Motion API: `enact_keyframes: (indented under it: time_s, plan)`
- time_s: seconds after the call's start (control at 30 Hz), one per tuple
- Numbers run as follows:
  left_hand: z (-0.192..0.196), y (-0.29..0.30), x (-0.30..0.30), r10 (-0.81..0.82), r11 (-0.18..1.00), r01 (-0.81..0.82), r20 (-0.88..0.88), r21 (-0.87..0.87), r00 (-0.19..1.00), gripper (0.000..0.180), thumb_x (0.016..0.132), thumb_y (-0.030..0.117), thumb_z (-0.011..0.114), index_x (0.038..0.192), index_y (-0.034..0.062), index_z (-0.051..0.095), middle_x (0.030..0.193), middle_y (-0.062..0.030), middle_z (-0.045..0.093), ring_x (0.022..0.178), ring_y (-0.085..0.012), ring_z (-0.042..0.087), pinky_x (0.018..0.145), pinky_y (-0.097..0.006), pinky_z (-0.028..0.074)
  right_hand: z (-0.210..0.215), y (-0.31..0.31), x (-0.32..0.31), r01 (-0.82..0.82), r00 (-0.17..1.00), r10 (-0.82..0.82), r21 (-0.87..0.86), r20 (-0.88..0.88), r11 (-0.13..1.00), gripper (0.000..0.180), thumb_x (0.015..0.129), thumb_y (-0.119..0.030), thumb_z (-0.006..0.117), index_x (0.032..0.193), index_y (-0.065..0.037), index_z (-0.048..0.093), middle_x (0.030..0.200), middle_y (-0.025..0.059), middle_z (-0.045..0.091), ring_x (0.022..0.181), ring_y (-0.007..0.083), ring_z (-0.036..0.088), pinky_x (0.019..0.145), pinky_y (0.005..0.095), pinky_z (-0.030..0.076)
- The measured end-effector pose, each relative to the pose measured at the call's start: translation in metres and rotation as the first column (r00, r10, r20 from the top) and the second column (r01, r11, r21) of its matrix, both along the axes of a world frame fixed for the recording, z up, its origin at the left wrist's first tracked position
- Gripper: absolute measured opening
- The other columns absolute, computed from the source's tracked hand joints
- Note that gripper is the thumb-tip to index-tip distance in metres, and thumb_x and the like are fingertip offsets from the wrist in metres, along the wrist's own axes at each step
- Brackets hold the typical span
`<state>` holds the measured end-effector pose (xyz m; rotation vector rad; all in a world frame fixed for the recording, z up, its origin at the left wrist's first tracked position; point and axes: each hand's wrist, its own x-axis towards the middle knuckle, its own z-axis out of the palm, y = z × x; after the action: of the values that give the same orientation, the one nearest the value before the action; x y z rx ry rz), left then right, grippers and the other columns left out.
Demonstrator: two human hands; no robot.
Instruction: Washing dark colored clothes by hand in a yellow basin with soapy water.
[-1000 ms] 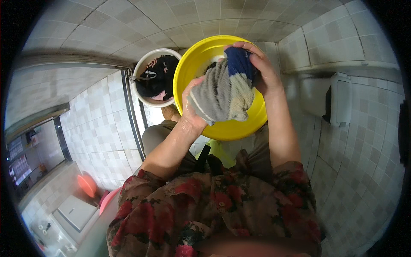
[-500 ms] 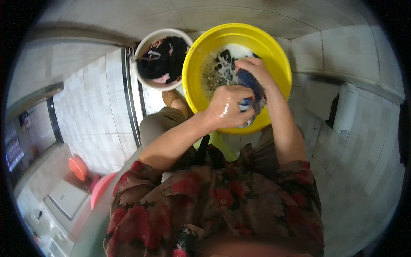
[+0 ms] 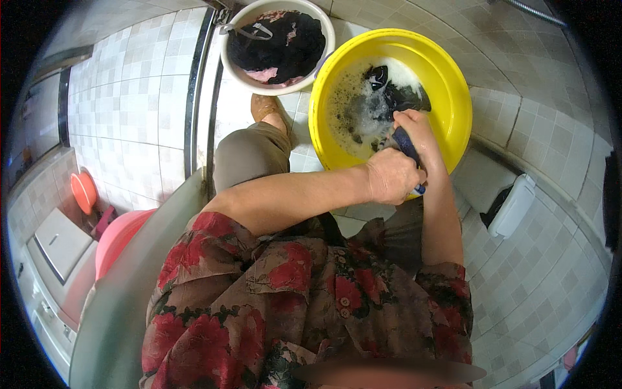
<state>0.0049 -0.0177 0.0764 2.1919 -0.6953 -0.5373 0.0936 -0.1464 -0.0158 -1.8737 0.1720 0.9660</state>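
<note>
A wet dark blue cloth [image 3: 405, 144] stretches between my two hands at the near right side of a yellow basin [image 3: 453, 107]. My left hand [image 3: 394, 176] is closed in a fist round its nearer end, by the basin's near rim. Farther in, my right hand [image 3: 418, 133] grips the other end. In the basin lie dark garments [image 3: 405, 98] in soapy water with white foam [image 3: 396, 71] and bubbles. The fingers of both hands partly hide the cloth.
Left of the yellow basin stands a white basin [image 3: 278, 91] heaped with black and pink clothes [image 3: 278, 48]. A lidded white waste bin [image 3: 512, 207] is at my right. Far left are an orange basin [image 3: 83, 192] and a pink tub [image 3: 120, 240], behind a frosted glass panel [image 3: 123, 318].
My view has shifted, so the basins sit higher and the yellow one farther right. Both hands keep hold of the blue cloth, which now looks narrower and more tightly gathered.
</note>
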Motion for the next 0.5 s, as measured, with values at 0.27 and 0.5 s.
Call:
enact_keyframes:
  time_s: [0.27,0.5]
  plan:
    - [0.005,-0.003,0.002,-0.122,0.991,0.124,-0.061,0.042,0.991,0.031,0.069,0.011,0.063,0.097,-0.0005,0.063,0.081,-0.0189,0.066,0.078,-0.03,0.067,0.068,-0.04,0.053,-0.005,0.003,-0.004,-0.046,0.999,0.048,-0.058,0.026,0.997,0.024,0.082,-0.022,0.061,0.069,-0.001,0.062,0.062,0.0023,0.058,0.057,0.0107,0.05,0.055,0.0263,0.04]
    - [-0.002,-0.006,0.002,-0.044,0.999,0.044,0.021,-0.003,0.999,0.025,0.064,0.014,0.066,0.086,0.0027,0.062,0.072,-0.0176,0.064,0.07,-0.0318,0.066,0.064,-0.043,0.052,0.006,0.004,0.002,-0.028,0.999,0.03,-0.074,0.026,0.997,0.025,0.083,-0.023,0.06,0.074,0.0,0.061,0.065,0.0038,0.058,0.058,0.0125,0.054,0.056,0.0275,0.042]
